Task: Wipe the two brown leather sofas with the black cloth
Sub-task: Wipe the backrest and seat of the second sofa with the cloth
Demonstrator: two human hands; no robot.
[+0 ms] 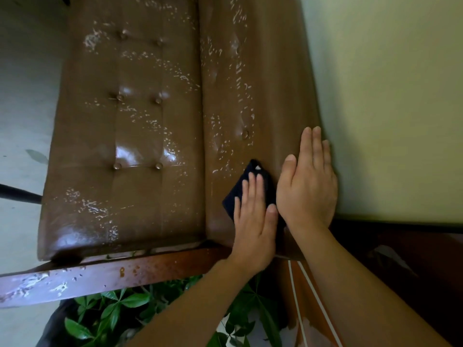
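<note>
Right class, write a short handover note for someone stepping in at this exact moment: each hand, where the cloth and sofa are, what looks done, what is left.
Left hand: flat, pressing the black cloth onto the lower backrest of the brown sofa.
Right hand: open, empty, flat on the backrest's top edge beside the wall.
Done: cannot tell how much has been wiped.
Left: pale flecks cover the seat and backrest; a second sofa is not in view.

Brown sofa (pixel 130 136), white flaking; black cloth (pixel 240 194); green leaves (pixel 112 314).
</note>
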